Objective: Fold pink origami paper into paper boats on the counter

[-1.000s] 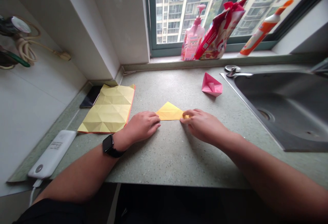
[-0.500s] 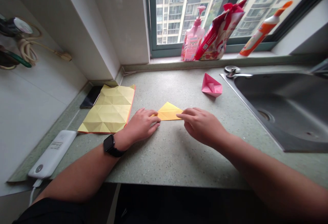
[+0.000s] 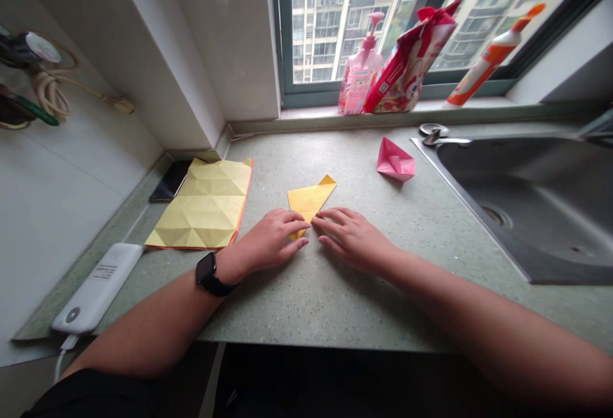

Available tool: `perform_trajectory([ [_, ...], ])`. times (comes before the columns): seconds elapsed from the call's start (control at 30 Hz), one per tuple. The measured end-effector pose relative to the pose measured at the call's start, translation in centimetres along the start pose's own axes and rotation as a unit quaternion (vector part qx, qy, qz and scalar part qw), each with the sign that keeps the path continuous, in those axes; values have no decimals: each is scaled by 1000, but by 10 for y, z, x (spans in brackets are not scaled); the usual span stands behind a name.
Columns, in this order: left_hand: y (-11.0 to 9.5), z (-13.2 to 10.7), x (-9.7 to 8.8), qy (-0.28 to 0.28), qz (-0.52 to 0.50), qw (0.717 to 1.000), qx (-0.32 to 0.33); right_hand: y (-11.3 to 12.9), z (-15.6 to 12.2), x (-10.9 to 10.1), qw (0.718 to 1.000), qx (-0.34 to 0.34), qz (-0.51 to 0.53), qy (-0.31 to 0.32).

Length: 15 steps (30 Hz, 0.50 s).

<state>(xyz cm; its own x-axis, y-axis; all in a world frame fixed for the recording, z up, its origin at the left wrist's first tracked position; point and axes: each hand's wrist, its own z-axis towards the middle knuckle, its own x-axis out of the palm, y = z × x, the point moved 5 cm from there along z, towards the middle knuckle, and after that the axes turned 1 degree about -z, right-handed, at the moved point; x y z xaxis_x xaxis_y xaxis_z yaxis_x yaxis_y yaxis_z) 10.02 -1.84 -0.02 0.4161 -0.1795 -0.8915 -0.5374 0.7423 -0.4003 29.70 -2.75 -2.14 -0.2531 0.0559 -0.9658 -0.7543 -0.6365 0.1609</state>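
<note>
A small folded yellow paper triangle (image 3: 309,200) lies on the speckled grey counter (image 3: 335,303), its long point aimed up and to the right. My left hand (image 3: 271,240), with a black watch on the wrist, presses its fingertips on the triangle's near corner. My right hand (image 3: 352,236) lies beside it with fingers stretched flat, the tips touching the same near corner from the right. A larger creased yellow sheet (image 3: 205,203) rests to the left. A folded pink paper boat (image 3: 395,159) sits further back on the right.
A steel sink (image 3: 536,201) takes up the right side. On the window sill stand a pink pump bottle (image 3: 360,73), a red pouch (image 3: 409,54) and an orange-capped bottle (image 3: 488,60). A white power bank (image 3: 98,287) and a dark phone (image 3: 167,180) lie at left.
The yellow triangle has been turned, so its long edge now runs diagonally instead of level. Both hands have drawn closer together at its near corner.
</note>
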Motion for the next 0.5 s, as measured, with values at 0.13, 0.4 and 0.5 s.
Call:
perform_trajectory([
  [0.13, -7, 0, -3, -9, -68, 997, 43, -9, 1, 5, 1000, 7, 13, -3],
  [0.4, 24, 4, -3, -72, -6, 997, 7, -6, 0, 7, 999, -13, 25, -19],
  [0.5, 28, 8, 0, -63, 6, 998, 17, -4, 0, 5, 998, -28, 37, -36],
])
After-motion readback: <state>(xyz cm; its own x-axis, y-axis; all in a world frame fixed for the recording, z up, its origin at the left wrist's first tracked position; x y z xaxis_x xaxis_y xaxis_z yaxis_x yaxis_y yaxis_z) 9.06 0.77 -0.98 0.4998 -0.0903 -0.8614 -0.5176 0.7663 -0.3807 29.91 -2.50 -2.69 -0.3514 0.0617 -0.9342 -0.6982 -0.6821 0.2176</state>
